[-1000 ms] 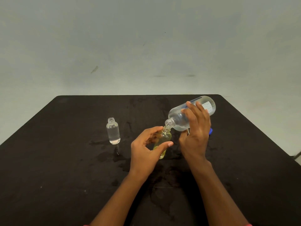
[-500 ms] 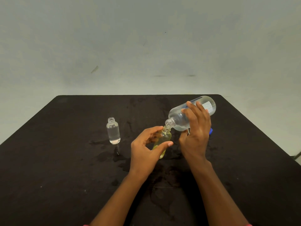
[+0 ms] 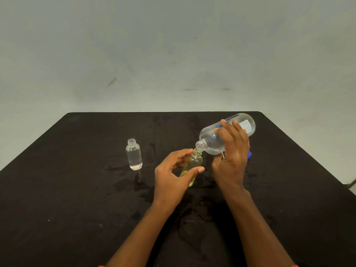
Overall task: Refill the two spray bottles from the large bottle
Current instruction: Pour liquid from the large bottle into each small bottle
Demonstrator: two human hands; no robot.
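Nothing legible anywhere. Just a white label (image 3: 245,125) near the base of the tilted large bottle (image 3: 211,139), fine print there, too small and blurred to read.

Clear glossy plastic large bottle (image 3: 212,140) and clear spray bottle (image 3: 134,156); matt black table (image 3: 77,199).

Two small bottles — clear bottle (image 3: 134,158), yellowish bottle (image 3: 196,162) — one large bottle (image 3: 212,140), two hands: left hand (image 3: 170,181), right hand (image 3: 232,162).
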